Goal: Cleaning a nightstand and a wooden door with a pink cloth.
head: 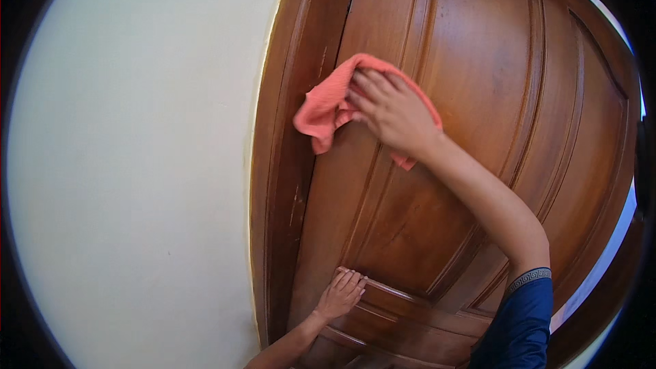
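A coral-coloured cloth [328, 100] is spread under my right hand [392, 105], which presses it against the upper part of a brown panelled wooden door [476, 61]. Part of the cloth hangs loose to the left, and a small corner shows below the wrist. My right fingers look slightly blurred. Lower down, my left hand [343, 289] rests on the door's horizontal moulding [389, 289]. Its fingers lie over the moulding's edge, and no loose object shows in that hand.
Left of the door stands its wooden frame [287, 164], with pale scuffs near the gap. Beyond the frame is a plain off-white wall [133, 138]. Bright light shows past the door's curved right side. A dark blue sleeve with a patterned cuff [530, 279] covers my right upper arm.
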### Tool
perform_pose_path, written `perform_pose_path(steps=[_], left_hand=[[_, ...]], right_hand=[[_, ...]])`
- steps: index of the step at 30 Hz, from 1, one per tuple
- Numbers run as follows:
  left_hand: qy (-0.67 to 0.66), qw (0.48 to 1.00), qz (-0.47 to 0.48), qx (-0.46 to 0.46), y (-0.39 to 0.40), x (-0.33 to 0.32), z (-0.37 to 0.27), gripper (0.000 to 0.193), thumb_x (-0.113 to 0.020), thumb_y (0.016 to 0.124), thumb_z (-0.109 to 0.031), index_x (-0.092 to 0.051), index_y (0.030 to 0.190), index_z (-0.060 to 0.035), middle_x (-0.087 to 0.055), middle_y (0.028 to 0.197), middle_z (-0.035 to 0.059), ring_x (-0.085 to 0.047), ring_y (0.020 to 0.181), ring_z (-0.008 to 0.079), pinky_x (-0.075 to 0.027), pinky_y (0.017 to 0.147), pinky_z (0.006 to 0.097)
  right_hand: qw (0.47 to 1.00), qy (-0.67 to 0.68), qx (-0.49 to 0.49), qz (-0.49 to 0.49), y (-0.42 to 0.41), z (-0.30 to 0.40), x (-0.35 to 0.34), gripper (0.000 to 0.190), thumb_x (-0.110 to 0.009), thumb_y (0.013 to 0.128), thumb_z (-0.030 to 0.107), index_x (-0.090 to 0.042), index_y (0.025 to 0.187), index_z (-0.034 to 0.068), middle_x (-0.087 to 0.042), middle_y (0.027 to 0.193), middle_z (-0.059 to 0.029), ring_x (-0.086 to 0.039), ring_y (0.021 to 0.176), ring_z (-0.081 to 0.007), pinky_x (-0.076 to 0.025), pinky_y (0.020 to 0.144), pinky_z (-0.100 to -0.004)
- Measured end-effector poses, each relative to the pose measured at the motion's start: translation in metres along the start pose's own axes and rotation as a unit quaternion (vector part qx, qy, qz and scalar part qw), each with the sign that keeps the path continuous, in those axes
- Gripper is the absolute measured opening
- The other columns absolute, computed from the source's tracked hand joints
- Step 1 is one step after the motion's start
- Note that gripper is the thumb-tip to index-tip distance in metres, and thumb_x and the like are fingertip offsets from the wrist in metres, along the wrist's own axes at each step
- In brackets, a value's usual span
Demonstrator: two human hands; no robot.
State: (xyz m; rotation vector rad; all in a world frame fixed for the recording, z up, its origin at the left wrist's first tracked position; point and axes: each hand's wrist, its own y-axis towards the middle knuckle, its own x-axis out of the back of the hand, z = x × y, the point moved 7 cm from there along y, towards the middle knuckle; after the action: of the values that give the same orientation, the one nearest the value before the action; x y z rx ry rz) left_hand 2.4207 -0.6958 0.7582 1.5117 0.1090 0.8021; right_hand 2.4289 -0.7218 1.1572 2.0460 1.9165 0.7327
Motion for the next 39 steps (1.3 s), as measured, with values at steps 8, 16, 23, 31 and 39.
perform_pose_path(steps=[8, 16, 23, 31, 39], left_hand=[[-0.005, 1.000, -0.016, -0.018, 0.007, 0.000, -0.004, 0.040, -0.060, 0.087, -0.021, -0.056, 0.123, -0.0051, -0.050, 0.125, 0.0129, -0.044, 0.121, 0.0279, -0.036, 0.107, 0.0416], [0.005, 1.000, -0.019, -0.014, 0.001, -0.004, -0.004, 0.042, -0.062, 0.086, -0.021, -0.055, 0.125, -0.0066, -0.048, 0.124, 0.0126, -0.043, 0.121, 0.0280, -0.036, 0.108, 0.0426], [0.014, 1.000, -0.014, -0.006, 0.003, 0.001, -0.003, 0.041, -0.062, 0.085, -0.021, -0.057, 0.123, -0.0051, -0.050, 0.123, 0.0126, -0.044, 0.120, 0.0283, -0.036, 0.107, 0.0424], [-0.010, 1.000, -0.013, -0.003, 0.004, 0.000, -0.003, 0.040, -0.064, 0.084, -0.017, -0.056, 0.122, -0.0059, -0.050, 0.121, 0.0122, -0.047, 0.117, 0.0288, -0.039, 0.104, 0.0426], [-0.029, 0.999, -0.014, 0.001, 0.006, 0.001, -0.004, 0.041, -0.065, 0.082, -0.014, -0.056, 0.121, -0.0076, -0.050, 0.120, 0.0118, -0.048, 0.116, 0.0292, -0.039, 0.103, 0.0435]], right_hand=[[0.984, -0.133, -0.098, -0.059, 0.024, -0.053, 0.019, 0.039, -0.050, 0.092, 0.031, -0.058, 0.120, 0.005, -0.050, 0.130, -0.0131, -0.039, 0.130, -0.0289, -0.029, 0.108, -0.0436], [0.995, -0.049, -0.026, 0.087, 0.007, -0.035, 0.024, 0.047, -0.053, 0.092, 0.036, -0.054, 0.125, 0.003, -0.047, 0.135, -0.0141, -0.039, 0.130, -0.0308, -0.029, 0.108, -0.0441], [0.985, -0.138, -0.048, -0.087, 0.018, -0.048, 0.019, 0.046, -0.047, 0.094, 0.039, -0.056, 0.124, 0.006, -0.049, 0.132, -0.0104, -0.039, 0.129, -0.0271, -0.030, 0.107, -0.0437], [0.954, -0.201, -0.196, -0.104, 0.021, -0.142, 0.081, 0.030, -0.046, 0.093, 0.028, -0.066, 0.113, 0.019, -0.055, 0.126, -0.0053, -0.042, 0.126, -0.0247, -0.032, 0.103, -0.0443], [0.936, -0.309, -0.139, -0.090, -0.017, -0.190, 0.115, 0.028, -0.049, 0.089, 0.023, -0.067, 0.106, 0.010, -0.059, 0.119, -0.0071, -0.048, 0.121, -0.0251, -0.036, 0.100, -0.0445]])
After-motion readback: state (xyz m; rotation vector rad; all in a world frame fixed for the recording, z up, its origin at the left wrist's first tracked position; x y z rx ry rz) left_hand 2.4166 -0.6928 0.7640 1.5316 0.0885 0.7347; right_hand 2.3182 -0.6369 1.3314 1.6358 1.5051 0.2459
